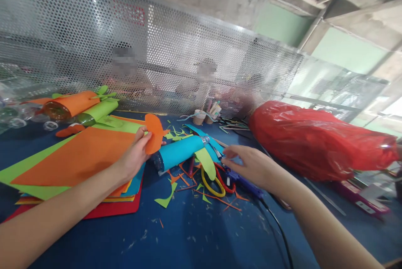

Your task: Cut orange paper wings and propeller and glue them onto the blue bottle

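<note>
My left hand (135, 151) pinches an orange paper cutout (153, 134) with rounded ends, held up above the table. Just right of it lies a plastic bottle wrapped in blue paper (180, 151). A light green rounded paper piece (206, 163) rests against the bottle's right end. My right hand (246, 162) hovers over a blue glue gun (246, 182) with a black cord, its thumb and fingers apart. Whether it touches the glue gun I cannot tell. Scissors with yellow and red handles (212, 189) lie beside the glue gun, partly under the green piece.
Stacked coloured paper (78, 156) lies at left, with orange-wrapped (75, 103) and green-wrapped bottles (100, 110) behind. Paper scraps (168, 195) litter the blue table (163, 239). Small cups (199, 117) stand at the back. A red plastic bag (310, 139) bulges at right, before a perforated metal screen (176, 42).
</note>
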